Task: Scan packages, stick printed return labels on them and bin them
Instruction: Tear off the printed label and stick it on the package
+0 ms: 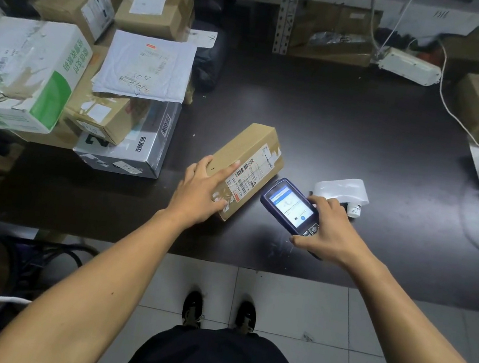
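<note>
His left hand (200, 192) lies flat on the brown box (247, 164); just beside the box, his right hand (329, 229) grips the scanner (289, 206), its keypad hidden.

The right hand (329, 226) hides the lower end of the dark blue handheld scanner (290, 206). Print on the brown cardboard package's white shipping label (250, 172) is too small to read.

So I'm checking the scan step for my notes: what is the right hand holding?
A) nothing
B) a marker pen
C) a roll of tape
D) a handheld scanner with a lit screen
D: the right hand grips the handheld scanner, its screen lit, beside the brown box that the left hand rests on.
</note>
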